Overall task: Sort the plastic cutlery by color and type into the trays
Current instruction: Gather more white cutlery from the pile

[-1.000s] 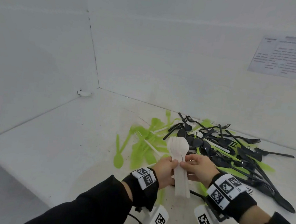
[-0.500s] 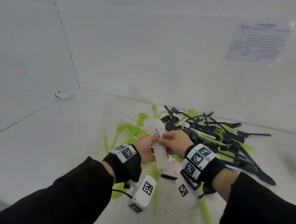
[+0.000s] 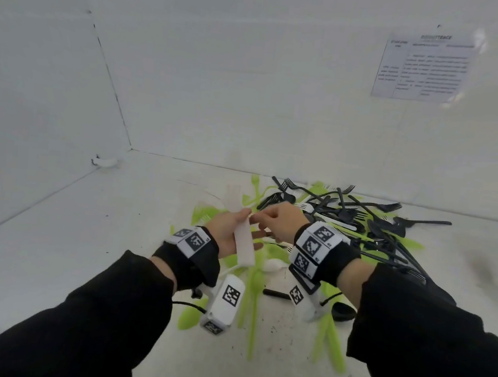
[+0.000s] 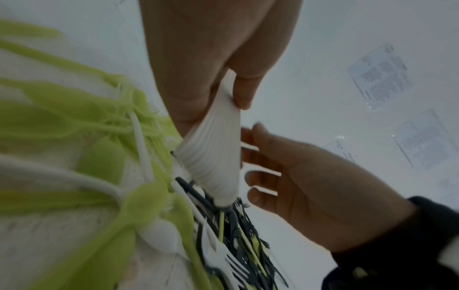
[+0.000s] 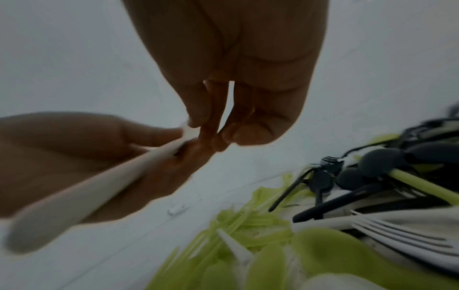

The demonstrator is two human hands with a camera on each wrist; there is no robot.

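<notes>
Head view: the left hand point(image 3: 231, 232) grips a nested stack of white cutlery point(image 3: 244, 242) across its palm; the right hand point(image 3: 278, 221) pinches the stack's upper end with its fingertips. The stack's long axis runs from the meeting fingertips down toward the person, its handle ends nearest the left wrist; its head end is blurred above the hands, so the type cannot be told. Beyond and right of the right hand lies the mixed pile of black forks and spoons point(image 3: 360, 217); green cutlery point(image 3: 249, 297) lies below and between both wrists; no trays are in view.

Left wrist view: the left hand's thumb point(image 4: 244, 88) and fingers clamp the ribbed stack, which points away from the wrist toward the pile; the right hand's fingers point(image 4: 263, 157) lie loosely curled just beside it.

Right wrist view: thumb point(image 5: 248, 133) and fingers close on the stack's thin tip; the handles slant down-left through the left hand.

Judged step: squaring up 1 gathered colour group. The next move calls for locating a tray and laying the stack in lengthwise, without spilling it.
</notes>
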